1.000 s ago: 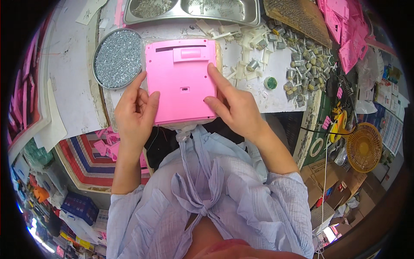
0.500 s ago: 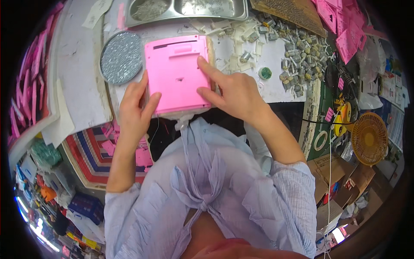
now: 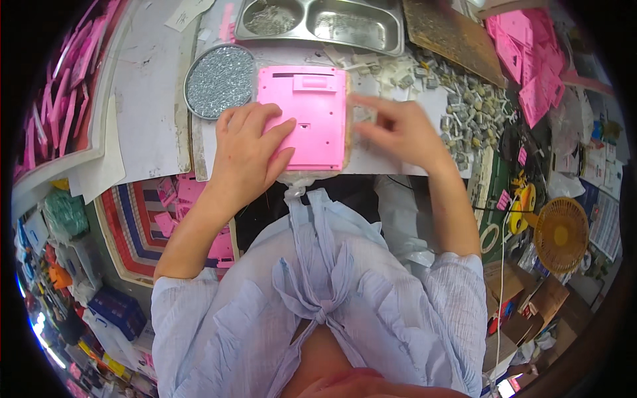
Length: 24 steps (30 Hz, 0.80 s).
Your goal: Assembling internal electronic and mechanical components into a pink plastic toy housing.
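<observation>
A pink plastic housing panel (image 3: 315, 149) lies on a padded block with a tan edge, at the table's near side. It has a slot, a raised box-shaped part near its far edge and small holes. My left hand (image 3: 249, 149) rests over the panel's left part with fingers spread, covering that edge. Off the panel's right side hovers my right hand (image 3: 405, 136), somewhat blurred, its thumb and forefinger apart and pointing at the panel, nothing visible between them. Just beyond my left hand stands a round dish (image 3: 221, 81) full of small silvery metal pieces, perhaps screws.
A steel compartment tray (image 3: 388, 45) stands at the back, beside a brown board (image 3: 458, 43). Small motors (image 3: 474, 123) and white plastic parts lie heaped at right. Pink parts fill the far left bin (image 3: 70, 99) and a right-hand pile (image 3: 534, 66). A brown fan (image 3: 561, 233) stands at right.
My right hand has come off the panel to its right. My left hand has shifted from gripping the left edge to lying across the panel's left part. The whole view has shifted slightly.
</observation>
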Motion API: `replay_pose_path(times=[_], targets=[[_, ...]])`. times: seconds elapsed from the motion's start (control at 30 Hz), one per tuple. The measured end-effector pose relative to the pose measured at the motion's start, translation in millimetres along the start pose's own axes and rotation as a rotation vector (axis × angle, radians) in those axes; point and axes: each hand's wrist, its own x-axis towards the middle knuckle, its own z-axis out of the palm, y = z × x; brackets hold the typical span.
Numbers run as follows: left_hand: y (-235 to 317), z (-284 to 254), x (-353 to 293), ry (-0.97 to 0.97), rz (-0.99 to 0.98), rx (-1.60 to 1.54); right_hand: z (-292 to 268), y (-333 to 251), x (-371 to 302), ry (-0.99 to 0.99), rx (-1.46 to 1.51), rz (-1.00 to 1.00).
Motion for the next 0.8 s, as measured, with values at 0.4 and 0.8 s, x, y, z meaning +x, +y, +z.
replay_pose_path(times=[0.4,0.8], targets=[[-112,-20,11,0.124,-0.376,0.145,35,-65,194,0.07,-0.421,-0.728],[-124,-9,-1,0.317,-0.481,-0.056,101,-97,255,-0.3,-0.634,-0.85]])
